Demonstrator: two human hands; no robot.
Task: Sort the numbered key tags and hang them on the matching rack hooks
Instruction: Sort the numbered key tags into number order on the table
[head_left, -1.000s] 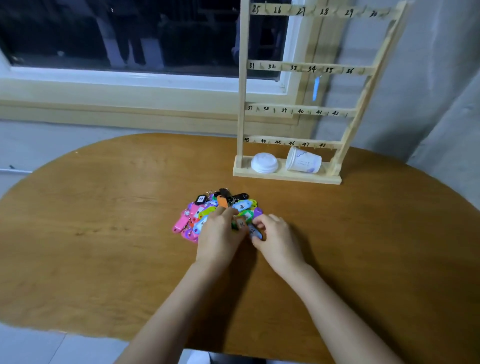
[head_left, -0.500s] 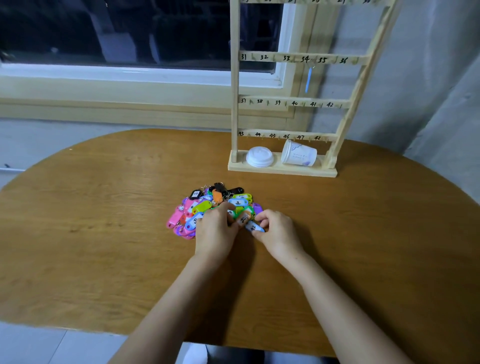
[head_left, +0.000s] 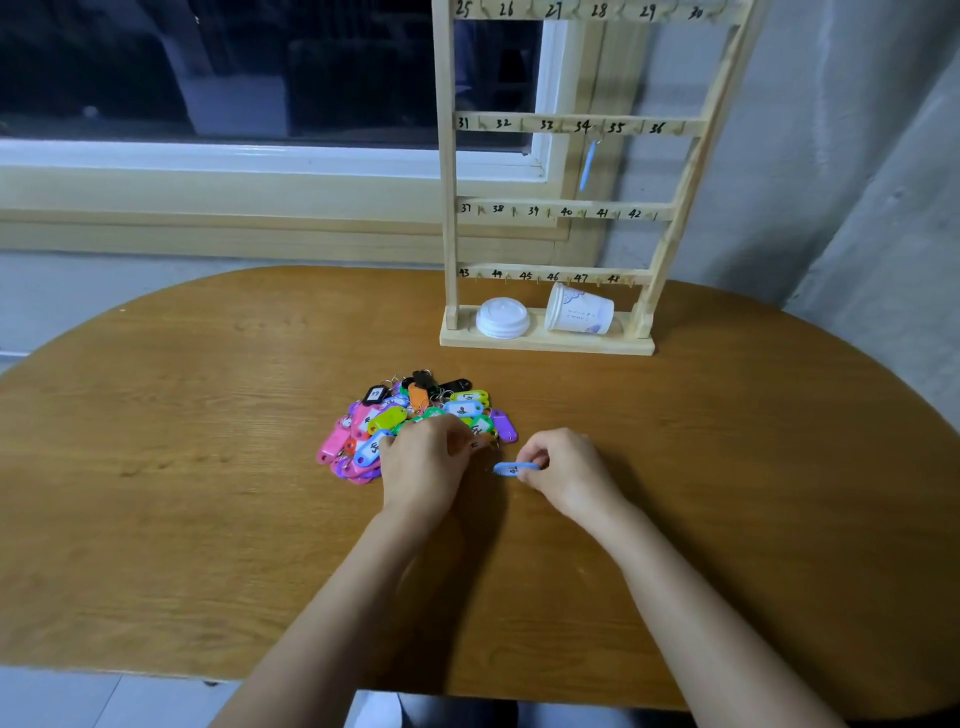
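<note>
A heap of coloured numbered key tags (head_left: 415, 415) lies in the middle of the wooden table (head_left: 208, 467). My left hand (head_left: 423, 465) rests on the heap's near side, fingers curled around an orange tag (head_left: 475, 445). My right hand (head_left: 566, 470) is just right of the heap and pinches a blue tag (head_left: 514, 468) by its end, a little clear of the pile. The wooden rack (head_left: 566, 208) stands at the table's far side, its rows numbered 25 to 48. One blue tag (head_left: 587, 166) hangs under hook 34.
On the rack's base lie a white cup lid (head_left: 502, 318) and a tipped paper cup (head_left: 579, 310). A window sill (head_left: 234, 171) runs behind the table, and a grey wall (head_left: 857, 182) stands to the right. The table's near edge (head_left: 156, 670) curves below my forearms.
My right hand has drawn the blue tag rightward out of the heap, away from my left hand. The left hand stays on the pile. The view has shifted slightly.
</note>
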